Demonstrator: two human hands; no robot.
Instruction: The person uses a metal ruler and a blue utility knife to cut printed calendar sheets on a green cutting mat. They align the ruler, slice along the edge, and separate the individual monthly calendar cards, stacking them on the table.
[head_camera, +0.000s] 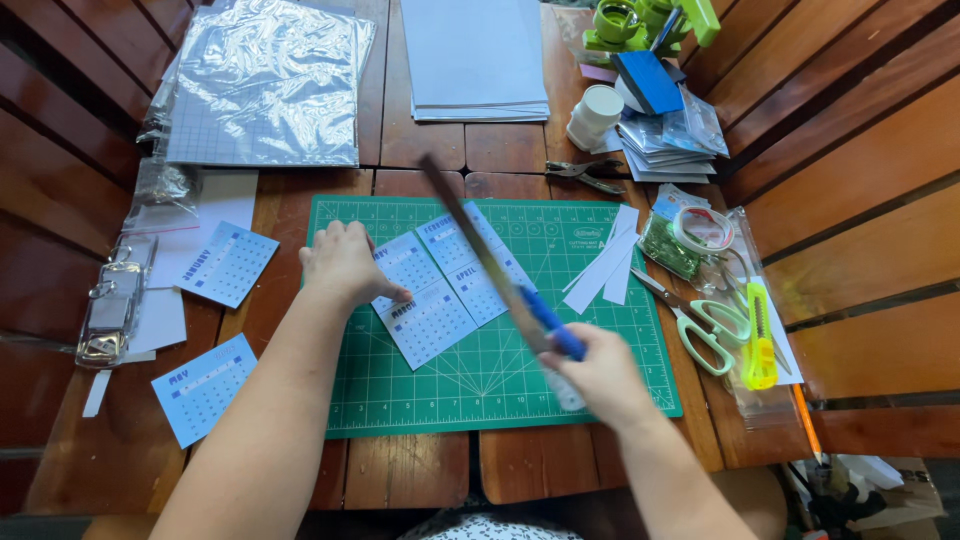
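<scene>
Fingers (385, 290) of left hand (345, 262) pressed flat on pale blue calendar cards (440, 285), green mat (600, 370), counter (420, 465).
Right hand (600, 372) grips blurred ruler (480, 250) and blue pen (552, 322); clear packets (265, 80) upper left.

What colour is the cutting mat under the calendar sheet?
Green with a white grid, seen in the head view: the cutting mat.

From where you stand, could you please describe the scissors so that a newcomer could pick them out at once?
Start at the green cutting mat in the middle of the wooden table and look just past its right edge. The scissors lie there, blades pointing up-left toward the mat. Their pale mint-green loop handles set them apart from the neon-yellow utility knife beside them.
</scene>
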